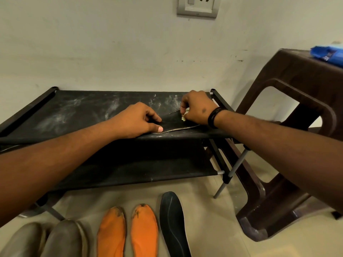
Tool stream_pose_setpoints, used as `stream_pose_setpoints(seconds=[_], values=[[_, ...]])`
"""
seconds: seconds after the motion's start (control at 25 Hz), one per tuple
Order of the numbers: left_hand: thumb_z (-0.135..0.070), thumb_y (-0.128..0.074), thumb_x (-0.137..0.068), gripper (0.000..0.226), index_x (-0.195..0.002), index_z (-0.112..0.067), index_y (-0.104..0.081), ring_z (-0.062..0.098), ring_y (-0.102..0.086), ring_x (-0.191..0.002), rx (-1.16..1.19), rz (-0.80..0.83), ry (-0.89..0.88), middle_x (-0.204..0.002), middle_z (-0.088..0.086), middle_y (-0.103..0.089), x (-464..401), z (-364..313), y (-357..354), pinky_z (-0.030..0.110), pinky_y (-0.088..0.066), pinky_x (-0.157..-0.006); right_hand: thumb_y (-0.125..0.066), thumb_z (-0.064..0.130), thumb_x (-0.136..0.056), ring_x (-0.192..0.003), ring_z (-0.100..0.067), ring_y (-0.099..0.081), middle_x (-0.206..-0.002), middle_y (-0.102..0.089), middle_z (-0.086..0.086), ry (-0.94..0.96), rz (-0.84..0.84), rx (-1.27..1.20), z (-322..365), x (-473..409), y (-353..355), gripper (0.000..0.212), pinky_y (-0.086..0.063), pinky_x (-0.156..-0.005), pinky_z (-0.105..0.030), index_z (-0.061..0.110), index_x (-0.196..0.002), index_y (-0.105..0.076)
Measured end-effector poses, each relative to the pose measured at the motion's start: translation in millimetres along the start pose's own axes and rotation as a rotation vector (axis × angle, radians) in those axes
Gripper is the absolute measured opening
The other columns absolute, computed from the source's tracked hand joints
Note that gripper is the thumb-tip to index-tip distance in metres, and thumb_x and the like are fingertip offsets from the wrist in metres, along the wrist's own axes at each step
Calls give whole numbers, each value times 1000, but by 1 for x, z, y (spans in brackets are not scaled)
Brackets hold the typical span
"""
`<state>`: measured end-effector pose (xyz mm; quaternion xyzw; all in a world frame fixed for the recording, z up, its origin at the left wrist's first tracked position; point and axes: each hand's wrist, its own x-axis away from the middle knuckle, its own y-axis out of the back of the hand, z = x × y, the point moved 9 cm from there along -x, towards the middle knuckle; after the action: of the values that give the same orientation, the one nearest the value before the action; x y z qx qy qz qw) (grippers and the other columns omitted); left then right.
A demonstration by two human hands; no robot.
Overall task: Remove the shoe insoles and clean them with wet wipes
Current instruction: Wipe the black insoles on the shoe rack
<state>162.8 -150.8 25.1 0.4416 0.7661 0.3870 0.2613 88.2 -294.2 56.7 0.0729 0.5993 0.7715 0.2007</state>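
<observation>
- Both hands work on the top shelf of a low black shoe rack point(78, 110) that stands against a pale wall.
- Left hand point(138, 120) rests on the near end of a black insole point(173, 120), thumb and curled fingers pinning it flat to the shelf fabric.
- Right hand point(197, 107) is curled round a small crumpled pale wet wipe point(184, 115) and holds it against the far end of the same insole; only a bit of the wipe shows under the fingers.
- The insole lies flat near the front edge of the dusty top shelf, towards its right end, with a thin pale rim showing along its near side.
- A black band point(213, 117) circles the right wrist.
- On the beige floor point(204, 210) in front of the rack, a second black insole point(173, 225) lies apart from the others, to the right.
- Just left of it, two orange insoles point(128, 232) lie side by side, with dark smudges at their toes.
- Further left, the toes of a pair of grey shoes point(50, 240) show at the bottom edge.
- A brown plastic stool point(297, 86) stands right of the rack, with a blue packet point(328, 53) on top, partly cut off by the edge.
- A wall socket point(197, 6) sits high on the wall.
</observation>
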Motion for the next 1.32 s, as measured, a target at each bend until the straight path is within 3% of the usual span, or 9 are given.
stream_pose_setpoints(seconds=[0.12,0.36,0.56,0.76,0.88,1.2,1.32], values=[[-37,-80,-82,37,-116,-24,-75,3,-63,-95,-26,-8,11,-109,-7,-71,0,0,1,17,-43,-78,-64,0,-81,-93,-18,-65,-92,-71,-3,85,29,-17,31,4,-8,15,-47,-77,-22,13,-78,-68],[-44,-85,-74,30,-96,-25,-76,12,-71,-86,-45,-58,46,-94,-1,-76,1,5,5,39,-59,-85,-67,5,-78,-82,-20,-64,-86,-70,-6,293,75,30,85,10,-23,6,-52,-72,-30,6,-84,-69],[-43,-83,-77,42,-112,-20,-76,5,-65,-91,-53,-46,43,-111,-4,-73,2,3,4,20,-46,-80,-58,0,-82,-86,-27,-63,-89,-68,-10,79,56,224,-6,-2,3,12,-53,-78,-36,6,-86,-68],[-41,-83,-78,43,-114,-19,-74,5,-62,-92,-56,-55,47,-115,-4,-71,4,-1,5,20,-44,-82,-68,-2,-79,-90,-25,-65,-91,-70,-10,-104,-14,129,-62,0,28,10,-52,-75,-30,8,-80,-70],[-42,-84,-77,44,-114,-20,-75,6,-61,-92,-69,-85,48,-113,-5,-71,5,-2,7,20,-43,-82,-71,0,-78,-90,-21,-67,-89,-71,-5,-77,-31,23,-46,7,20,13,-53,-78,-28,13,-76,-70],[-45,-86,-72,41,-106,-26,-72,3,-63,-84,-97,-110,50,-95,-12,-70,3,0,9,15,-43,-67,-63,3,-77,-81,-16,-65,-79,-70,2,264,22,-75,73,21,-14,10,-51,-80,-26,11,-75,-68],[-45,-84,-75,44,-112,-24,-75,-2,-60,-80,-111,-107,40,-97,-10,-70,2,1,9,12,-40,-67,-59,0,-79,-86,-22,-65,-85,-71,-5,185,8,-45,56,0,-18,12,-54,-82,-31,7,-80,-69]])
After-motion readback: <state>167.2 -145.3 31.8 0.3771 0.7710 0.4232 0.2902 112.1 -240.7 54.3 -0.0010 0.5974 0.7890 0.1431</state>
